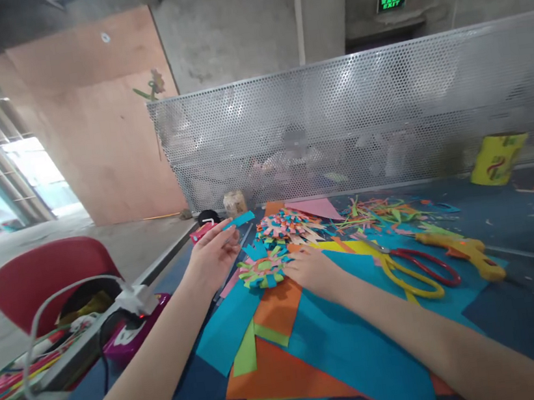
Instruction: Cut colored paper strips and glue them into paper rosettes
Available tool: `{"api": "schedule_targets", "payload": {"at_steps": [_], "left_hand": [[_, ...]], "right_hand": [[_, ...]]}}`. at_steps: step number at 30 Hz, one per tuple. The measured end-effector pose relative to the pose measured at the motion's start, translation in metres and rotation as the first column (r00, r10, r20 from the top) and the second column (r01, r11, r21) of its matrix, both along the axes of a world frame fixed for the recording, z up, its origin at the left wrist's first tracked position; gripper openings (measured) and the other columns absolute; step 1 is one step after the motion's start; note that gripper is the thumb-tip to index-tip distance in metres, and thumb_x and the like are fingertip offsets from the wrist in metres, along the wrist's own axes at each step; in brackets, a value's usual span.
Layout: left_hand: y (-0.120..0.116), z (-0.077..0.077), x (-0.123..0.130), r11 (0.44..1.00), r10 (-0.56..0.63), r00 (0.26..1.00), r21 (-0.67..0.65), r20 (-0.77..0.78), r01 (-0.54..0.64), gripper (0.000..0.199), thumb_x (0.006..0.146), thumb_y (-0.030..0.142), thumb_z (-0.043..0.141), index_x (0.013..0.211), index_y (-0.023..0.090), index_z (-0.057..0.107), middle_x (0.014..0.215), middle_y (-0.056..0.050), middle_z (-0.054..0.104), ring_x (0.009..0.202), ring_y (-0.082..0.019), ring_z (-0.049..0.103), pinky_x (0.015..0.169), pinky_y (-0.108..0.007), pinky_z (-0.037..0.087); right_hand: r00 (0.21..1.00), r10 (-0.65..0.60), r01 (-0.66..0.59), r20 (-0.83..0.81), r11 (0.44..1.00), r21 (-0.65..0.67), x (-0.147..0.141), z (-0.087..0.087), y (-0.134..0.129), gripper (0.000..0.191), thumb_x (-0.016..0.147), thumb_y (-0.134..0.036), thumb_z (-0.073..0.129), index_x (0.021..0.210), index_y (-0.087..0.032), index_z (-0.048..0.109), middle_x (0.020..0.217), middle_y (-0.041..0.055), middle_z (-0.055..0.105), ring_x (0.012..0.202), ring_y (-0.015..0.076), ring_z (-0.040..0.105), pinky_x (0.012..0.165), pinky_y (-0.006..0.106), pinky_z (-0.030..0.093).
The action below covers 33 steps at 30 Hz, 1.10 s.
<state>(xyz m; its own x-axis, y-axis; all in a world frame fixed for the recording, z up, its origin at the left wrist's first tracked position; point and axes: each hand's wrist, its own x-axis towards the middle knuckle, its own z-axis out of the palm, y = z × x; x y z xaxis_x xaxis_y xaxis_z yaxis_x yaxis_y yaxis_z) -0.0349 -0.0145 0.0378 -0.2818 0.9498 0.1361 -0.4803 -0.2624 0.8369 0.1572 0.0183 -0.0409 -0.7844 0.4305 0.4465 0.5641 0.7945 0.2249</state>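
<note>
A short blue paper strip point(241, 220) is pinched between the thumb and fingers of my left hand point(213, 257), raised above the table. My right hand point(313, 272) lies over the coloured sheets, its fingertips closed on the right edge of a round fringed paper flower point(262, 267) in green, blue and orange. Its fingertips are partly hidden. Just behind stands a larger fringed paper flower point(285, 226) in many colours. Under my hands lie blue sheets point(348, 333), an orange sheet point(270, 373) and green strips point(246, 353).
Right of my right hand lie scissors point(412, 273) with red and yellow handles and a yellow glue gun point(465, 251). Paper scraps point(386, 210) are heaped behind them, near a yellow can point(498, 160). A perforated metal screen point(360, 122) borders the table. A purple power strip point(134, 332) sits left.
</note>
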Motion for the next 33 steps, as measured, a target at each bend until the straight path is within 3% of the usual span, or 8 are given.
{"api": "schedule_targets", "payload": {"at_steps": [1, 3, 7, 9, 13, 19, 25, 33], "left_hand": [[0.0, 0.0, -0.001, 1.0, 0.012, 1.0, -0.002, 0.003, -0.012, 0.015, 0.064, 0.002, 0.061, 0.076, 0.011, 0.065, 0.057, -0.004, 0.06, 0.058, -0.011, 0.059, 0.042, -0.013, 0.04], [0.0, 0.003, -0.002, 1.0, 0.028, 1.0, -0.001, 0.008, -0.028, 0.013, 0.064, 0.003, 0.061, 0.074, 0.01, 0.064, 0.057, -0.005, 0.06, 0.057, -0.011, 0.06, 0.044, -0.014, 0.042], [0.001, 0.008, 0.006, 0.999, 0.033, 0.999, 0.008, 0.015, -0.033, 0.01, 0.065, 0.004, 0.06, 0.071, 0.012, 0.062, 0.055, -0.004, 0.061, 0.056, -0.012, 0.061, 0.045, -0.016, 0.045], [0.003, 0.009, 0.013, 0.999, 0.035, 0.999, 0.007, 0.01, -0.036, 0.011, 0.065, 0.004, 0.06, 0.071, 0.013, 0.061, 0.057, -0.004, 0.062, 0.061, -0.015, 0.064, 0.046, -0.017, 0.046], [0.005, 0.006, 0.033, 1.0, -0.008, 0.999, 0.019, -0.046, 0.009, 0.016, 0.064, 0.004, 0.063, 0.077, 0.013, 0.058, 0.065, -0.004, 0.065, 0.071, -0.019, 0.067, 0.052, -0.021, 0.05], [-0.001, -0.007, 0.068, 0.992, -0.108, 0.971, 0.042, -0.213, 0.12, 0.025, 0.06, 0.012, 0.07, 0.079, 0.015, 0.054, 0.075, -0.002, 0.063, 0.072, -0.016, 0.064, 0.057, -0.023, 0.052], [-0.014, -0.012, 0.081, 0.982, -0.076, 0.895, 0.125, -0.439, 0.145, 0.02, 0.061, 0.013, 0.068, 0.076, 0.015, 0.055, 0.073, 0.003, 0.054, 0.061, -0.009, 0.057, 0.056, -0.022, 0.053], [-0.024, -0.014, 0.081, 0.965, -0.214, 0.886, 0.05, -0.412, 0.256, 0.023, 0.06, 0.01, 0.067, 0.077, 0.016, 0.054, 0.072, 0.003, 0.053, 0.055, -0.009, 0.057, 0.05, -0.025, 0.054]], "right_hand": [[0.999, 0.006, -0.006, -0.034, 1.0, -0.006, 0.003, 0.002, 0.002, 0.019, 0.082, -0.011, 0.048, 0.091, -0.017, 0.064, 0.092, 0.0054, 0.069, 0.098, 0.0199, 0.057, 0.083, 0.034, 0.041], [0.967, 0.01, -0.037, -0.254, 0.994, -0.101, 0.012, 0.01, 0.006, 0.019, 0.082, -0.013, 0.047, 0.092, -0.017, 0.064, 0.096, 0.0054, 0.068, 0.102, 0.0205, 0.056, 0.087, 0.035, 0.04], [0.703, -0.116, -0.137, -0.702, 0.946, -0.295, 0.036, 0.035, 0.011, 0.018, 0.082, -0.022, 0.044, 0.086, -0.019, 0.061, 0.089, 0.0038, 0.067, 0.085, 0.0168, 0.061, 0.077, 0.03, 0.046], [0.599, -0.181, -0.178, -0.78, 0.92, -0.35, 0.049, 0.049, 0.011, 0.018, 0.082, -0.029, 0.044, 0.081, -0.018, 0.059, 0.078, 0.0025, 0.065, 0.074, 0.0153, 0.06, 0.067, 0.027, 0.047], [0.389, -0.328, -0.351, -0.861, 0.812, -0.467, 0.072, 0.067, 0.008, 0.02, 0.075, -0.037, 0.054, 0.076, -0.018, 0.058, 0.062, -0.0019, 0.056, 0.057, 0.0112, 0.053, 0.052, 0.022, 0.042], [0.179, -0.433, -0.557, -0.884, 0.696, -0.454, 0.09, 0.053, 0.009, 0.024, 0.07, -0.041, 0.062, 0.079, -0.019, 0.058, 0.061, -0.0045, 0.051, 0.051, 0.0083, 0.046, 0.044, 0.019, 0.038], [0.158, -0.486, -0.633, -0.86, 0.619, -0.466, 0.094, 0.045, 0.002, 0.018, 0.069, -0.037, 0.064, 0.074, -0.02, 0.059, 0.06, -0.0052, 0.052, 0.05, 0.0069, 0.046, 0.045, 0.018, 0.038], [0.222, -0.481, -0.586, -0.848, 0.629, -0.51, 0.094, 0.05, -0.008, 0.013, 0.071, -0.034, 0.063, 0.075, -0.023, 0.06, 0.061, -0.0038, 0.055, 0.051, 0.009, 0.049, 0.045, 0.02, 0.04]]}}
